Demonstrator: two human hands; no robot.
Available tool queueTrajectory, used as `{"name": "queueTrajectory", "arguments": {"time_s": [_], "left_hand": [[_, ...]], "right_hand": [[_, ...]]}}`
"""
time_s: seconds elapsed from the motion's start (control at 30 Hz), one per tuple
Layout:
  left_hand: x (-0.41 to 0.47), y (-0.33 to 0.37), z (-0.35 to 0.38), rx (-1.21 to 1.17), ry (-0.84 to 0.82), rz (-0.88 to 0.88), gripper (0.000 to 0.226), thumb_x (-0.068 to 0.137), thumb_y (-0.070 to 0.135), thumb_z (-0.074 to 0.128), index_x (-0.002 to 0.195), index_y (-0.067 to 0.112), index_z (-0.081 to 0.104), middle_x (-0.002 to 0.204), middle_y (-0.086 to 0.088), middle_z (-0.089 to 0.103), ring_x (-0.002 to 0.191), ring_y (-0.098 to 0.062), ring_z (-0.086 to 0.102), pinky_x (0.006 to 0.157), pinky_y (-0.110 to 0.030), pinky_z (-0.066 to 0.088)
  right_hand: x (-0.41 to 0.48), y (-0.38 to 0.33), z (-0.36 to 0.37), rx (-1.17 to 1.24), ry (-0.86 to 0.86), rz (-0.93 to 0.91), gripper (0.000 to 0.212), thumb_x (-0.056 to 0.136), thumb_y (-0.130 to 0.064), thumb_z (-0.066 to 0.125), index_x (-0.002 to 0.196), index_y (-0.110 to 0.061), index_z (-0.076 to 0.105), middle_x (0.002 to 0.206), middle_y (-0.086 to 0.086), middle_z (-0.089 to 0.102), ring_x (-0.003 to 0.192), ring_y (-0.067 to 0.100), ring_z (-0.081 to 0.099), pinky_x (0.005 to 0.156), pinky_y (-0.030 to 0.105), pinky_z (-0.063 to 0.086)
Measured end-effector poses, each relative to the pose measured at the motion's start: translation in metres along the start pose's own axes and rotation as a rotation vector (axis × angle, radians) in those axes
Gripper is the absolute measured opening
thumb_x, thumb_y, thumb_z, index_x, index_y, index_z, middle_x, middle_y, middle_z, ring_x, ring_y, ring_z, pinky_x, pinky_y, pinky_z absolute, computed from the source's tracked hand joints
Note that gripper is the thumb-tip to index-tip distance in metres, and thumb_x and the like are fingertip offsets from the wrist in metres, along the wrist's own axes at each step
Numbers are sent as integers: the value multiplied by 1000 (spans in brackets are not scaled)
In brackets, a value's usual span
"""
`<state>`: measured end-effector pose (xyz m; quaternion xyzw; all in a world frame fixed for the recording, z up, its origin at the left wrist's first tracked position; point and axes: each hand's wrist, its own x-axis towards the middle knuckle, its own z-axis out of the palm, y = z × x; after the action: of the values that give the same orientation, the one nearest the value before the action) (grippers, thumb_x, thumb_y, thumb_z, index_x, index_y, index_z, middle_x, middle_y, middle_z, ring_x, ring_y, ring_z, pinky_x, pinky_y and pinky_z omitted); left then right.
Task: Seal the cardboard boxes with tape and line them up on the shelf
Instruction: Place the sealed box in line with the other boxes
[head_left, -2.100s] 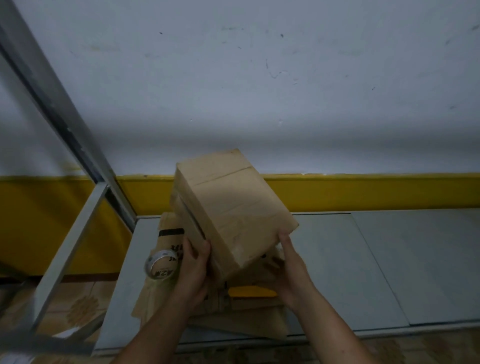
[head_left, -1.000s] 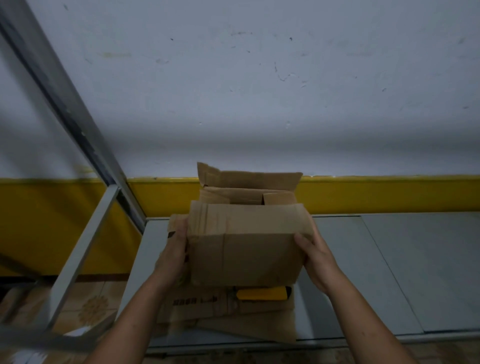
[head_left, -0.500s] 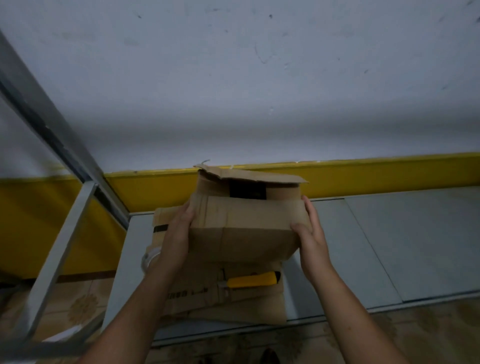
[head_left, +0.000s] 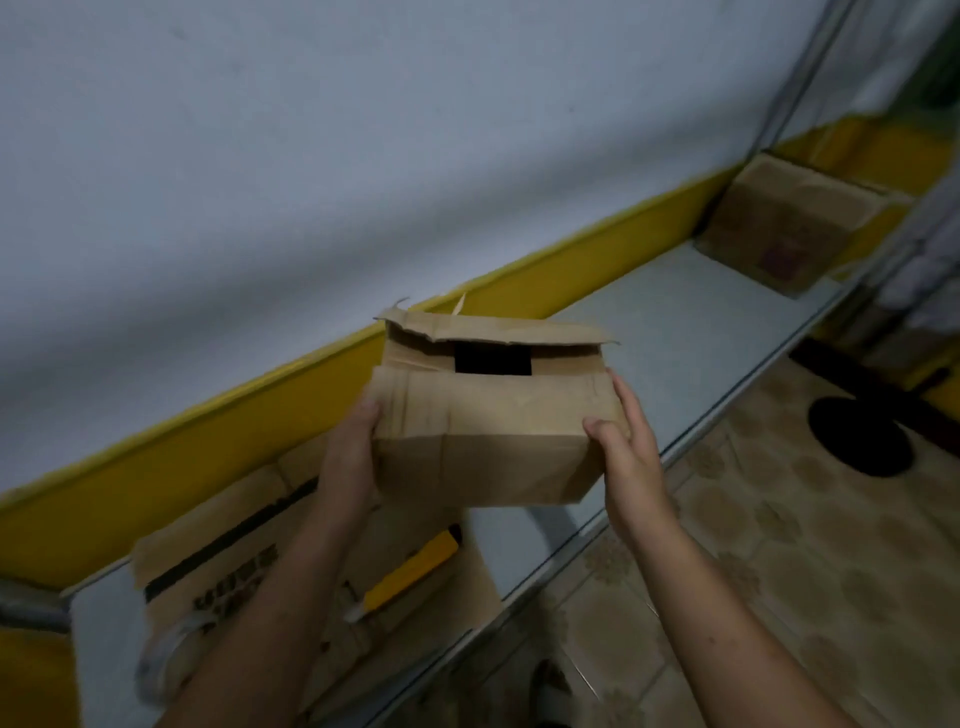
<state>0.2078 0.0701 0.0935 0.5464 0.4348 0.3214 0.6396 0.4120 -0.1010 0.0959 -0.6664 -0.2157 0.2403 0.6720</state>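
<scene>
While its creased flaps (head_left: 498, 332) gape, left hand (head_left: 348, 457) and right hand (head_left: 631, 462) clasp the rectangular cardboard box (head_left: 483, 457).

Both bare forearms reach forward and upward from the lower edge, converging slightly. The left hand (head_left: 352, 457) grips the left side of a box (head_left: 483, 457), thumb at its front edge. The right hand (head_left: 631, 457) grips the right side, thumb on the front face, fingers extended along the side.
</scene>
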Motion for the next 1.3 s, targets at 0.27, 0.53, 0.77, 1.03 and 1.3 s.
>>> {"name": "queueTrajectory", "arguments": {"time_s": [0.27,0.53,0.77,1.03,1.3], "left_hand": [[22,9,148,47,-243,46,72,86,73,52,143,30,64,140,4,67,132,-19,60,116,-56,44],[19,5,326,12,-401,-52,68,84,69,57,137,28,68,134,5,71,128,-16,64,118,-51,44],[17,8,447,60,-472,-18,48,97,61,50,128,31,71,126,3,74,121,-16,65,111,-48,50],[67,4,575,69,-461,-40,35,101,59,50,124,36,64,126,4,66,119,-16,60,112,-49,48],[162,8,698,5,-491,-99,23,107,49,48,111,36,67,125,3,69,117,-15,63,103,-40,49]], "right_hand": [[15,-19,-128,14,289,11,73,84,-33,62,154,-38,42,127,-34,48,118,-8,50,95,25,46],[47,-31,-279,14,460,21,58,102,-15,58,150,-41,42,120,-32,52,103,-14,58,74,12,49],[87,-31,-379,24,547,21,60,101,-14,59,155,-35,41,124,-27,55,109,-5,58,81,19,48],[173,-17,-460,17,587,37,59,100,-19,60,152,-43,42,130,-23,59,111,-2,61,76,15,51],[294,-25,-523,-5,610,37,63,100,-21,63,153,-45,38,139,-16,57,120,9,61,98,40,56]]}}
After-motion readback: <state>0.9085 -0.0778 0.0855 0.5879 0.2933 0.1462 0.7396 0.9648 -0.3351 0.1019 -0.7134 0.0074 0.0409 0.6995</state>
